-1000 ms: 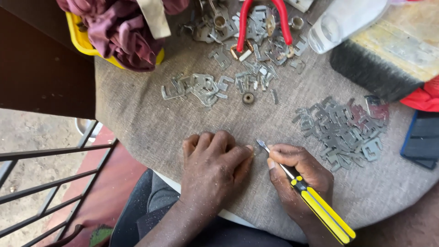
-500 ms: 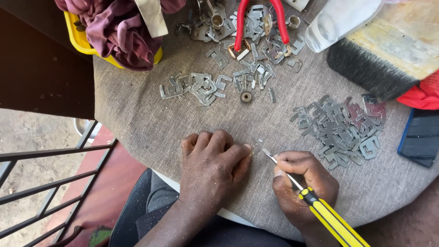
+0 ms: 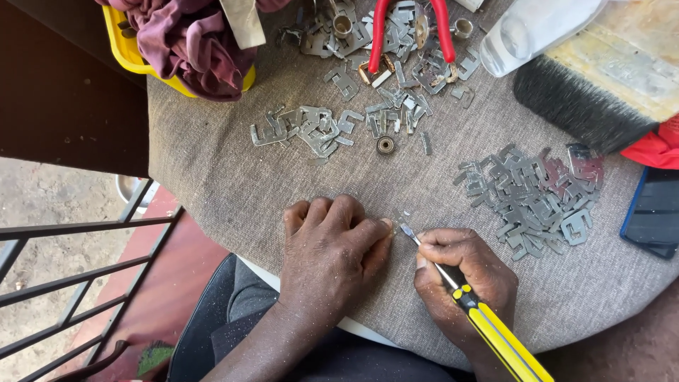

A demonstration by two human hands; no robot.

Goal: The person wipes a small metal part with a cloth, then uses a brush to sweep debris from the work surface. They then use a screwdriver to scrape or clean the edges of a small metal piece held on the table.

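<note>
1. The left hand (image 3: 332, 247) lies palm down on the cloth-covered bench (image 3: 212, 170), fingers curled in and pressed together; whether it pins anything underneath cannot be told.
2. The right hand (image 3: 463, 276) is closed around a screwdriver (image 3: 488, 322) with a yellow and black handle.
3. The screwdriver's long axis runs diagonally (handle low and right, shaft up and left), its tip just beside the left thumb.
4. A pile of metal clips (image 3: 537, 194) lies well apart, further right.
</note>
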